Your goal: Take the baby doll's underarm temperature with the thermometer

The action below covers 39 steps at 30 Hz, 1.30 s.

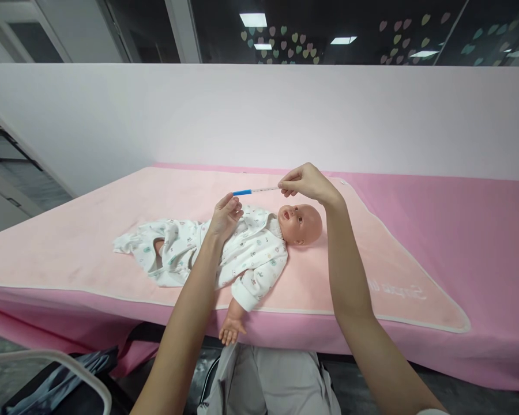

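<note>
A thin glass thermometer [263, 189] with a blue end is stretched level between my two hands, above the chest of a baby doll [301, 223]. My left hand [226, 215] pinches its blue end. At the clear end, the fingertips of my right hand [305, 181] are closed on it, just above the doll's head. The doll lies on its back, head to the right, in a white printed outfit [253, 248]. One of its arms hangs toward the front edge of the bed.
A peach mat [95, 230] with a pale border covers much of the pink-sheeted bed [436, 230]. Behind rises a white wall [259, 115] with dark windows above. A curved pale rail [69, 363] and dark cloth stand at the lower left.
</note>
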Each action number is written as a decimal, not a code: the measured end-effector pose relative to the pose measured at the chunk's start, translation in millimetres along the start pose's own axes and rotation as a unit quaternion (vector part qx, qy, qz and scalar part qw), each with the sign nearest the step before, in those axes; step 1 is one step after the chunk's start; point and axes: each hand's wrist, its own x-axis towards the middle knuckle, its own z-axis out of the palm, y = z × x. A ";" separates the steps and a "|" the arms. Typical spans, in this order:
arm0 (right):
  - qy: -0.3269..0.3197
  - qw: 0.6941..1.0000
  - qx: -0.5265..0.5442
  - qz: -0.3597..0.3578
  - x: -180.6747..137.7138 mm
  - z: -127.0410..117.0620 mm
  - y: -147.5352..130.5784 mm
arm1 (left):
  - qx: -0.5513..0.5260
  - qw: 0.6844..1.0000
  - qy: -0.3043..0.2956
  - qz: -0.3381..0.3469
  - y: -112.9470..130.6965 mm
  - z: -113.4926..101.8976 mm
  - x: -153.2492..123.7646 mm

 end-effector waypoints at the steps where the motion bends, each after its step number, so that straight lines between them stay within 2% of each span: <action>1: -0.001 1.000 -0.002 -0.001 0.0 0.1 0.0 | 0.001 1.000 0.001 -0.001 0.1 0.2 -0.1; 39: -0.017 1.000 -0.012 -0.010 -0.1 0.0 -1.2 | 0.013 1.000 0.014 0.004 1.0 2.4 -1.7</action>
